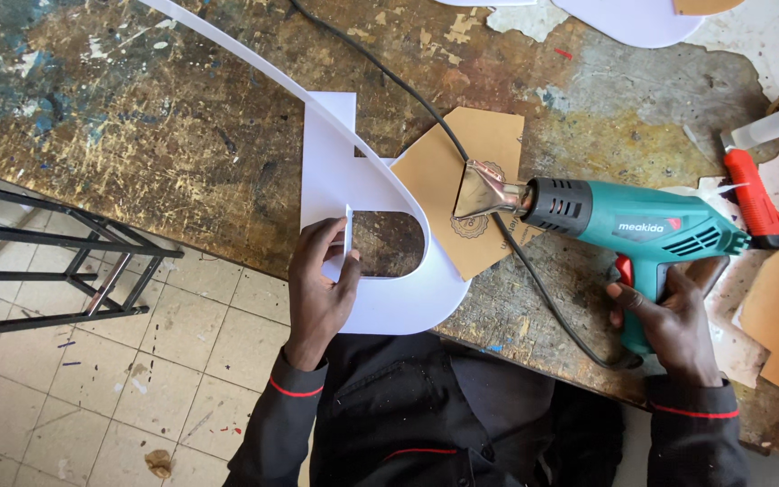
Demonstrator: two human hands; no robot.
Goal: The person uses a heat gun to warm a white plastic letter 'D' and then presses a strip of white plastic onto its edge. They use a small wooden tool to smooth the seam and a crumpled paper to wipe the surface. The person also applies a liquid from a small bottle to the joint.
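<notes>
Fingers [340, 236] of the left hand [320, 289] pinch a thin white strip [348, 230] that stands on edge, the thumb on its right side and the other fingers curled on its left. That strip runs along the inner straight edge of a flat white letter shape [335, 171], beside the letter's open hole. The letter lies flat at the near edge of the bench [137, 126], partly overhanging it, directly under the hand. A longer white strip [254, 59] curves along the letter's rounded outer side and sweeps away to the far left across the bench.

The right hand [673, 320] is wrapped tight around the grip of a teal heat gun [642, 230], well to the right of the letter. The gun's flat metal nozzle [484, 191] points left at the letter's curved side, just beside it, above a brown cardboard piece [480, 144] that lies partly under the letter. A black cord [389, 68] crosses the bench and the cardboard.

Beyond the gun lie a red utility knife [755, 198] and a clear glue bottle [773, 124]. A black metal stool frame [56, 261] stands on the tiled floor [92, 397] to the left.
</notes>
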